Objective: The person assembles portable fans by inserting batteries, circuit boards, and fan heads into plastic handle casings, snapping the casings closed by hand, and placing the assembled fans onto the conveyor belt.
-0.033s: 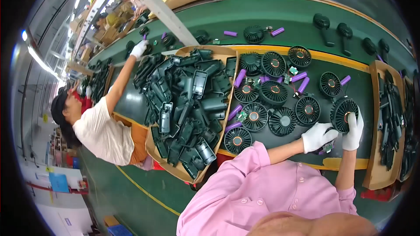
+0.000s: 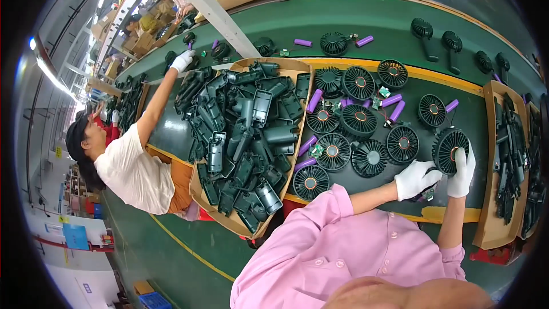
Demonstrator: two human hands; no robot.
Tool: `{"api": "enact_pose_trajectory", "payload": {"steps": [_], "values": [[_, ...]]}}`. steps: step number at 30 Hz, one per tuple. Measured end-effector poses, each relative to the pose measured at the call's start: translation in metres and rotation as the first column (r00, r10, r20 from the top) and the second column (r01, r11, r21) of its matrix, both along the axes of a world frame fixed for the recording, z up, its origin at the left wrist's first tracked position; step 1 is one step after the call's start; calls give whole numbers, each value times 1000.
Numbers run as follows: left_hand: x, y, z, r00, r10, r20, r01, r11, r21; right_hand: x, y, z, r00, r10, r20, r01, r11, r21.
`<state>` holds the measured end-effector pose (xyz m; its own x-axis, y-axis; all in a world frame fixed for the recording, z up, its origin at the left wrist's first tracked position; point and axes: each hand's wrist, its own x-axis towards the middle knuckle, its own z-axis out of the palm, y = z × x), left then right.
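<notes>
My right hand point(image 2: 461, 174), in a white glove, grips a round black fan head point(image 2: 449, 147) with thin ribs and a copper-coloured centre, holding it tilted above the bench. Beside it, my left hand point(image 2: 417, 181), also gloved, has its fingers curled over a small circuit board point(image 2: 428, 195). Part of that board is hidden under the fingers. Just beyond the held fan lies another fan head point(image 2: 431, 111) with a purple battery cell point(image 2: 452, 105) next to it. Further left, several more fan heads point(image 2: 358, 121) lie close together among purple cells and small boards.
A carton point(image 2: 307, 131) heaped with dark green plastic housings stands left of the fans. Another carton point(image 2: 489, 206) of dark parts is at the right. Behind runs a green conveyor point(image 2: 383, 26) carrying fans and cells. At the left a co-worker point(image 2: 134, 166) reaches toward the conveyor.
</notes>
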<state>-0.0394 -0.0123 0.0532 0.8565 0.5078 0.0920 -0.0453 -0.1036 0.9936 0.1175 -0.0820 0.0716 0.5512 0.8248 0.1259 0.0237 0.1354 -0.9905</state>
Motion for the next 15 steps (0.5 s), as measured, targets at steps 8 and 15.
{"api": "enact_pose_trajectory", "payload": {"steps": [8, 15], "values": [[0, 12, 11, 977, 210, -40, -210, 978, -5, -11, -19, -5, 956, 271, 113, -185, 855, -484], [4, 6, 1, 938, 329, 112, -345, 918, 195, -47, -26, -12, 978, 205, 41, -185, 938, -294]]}}
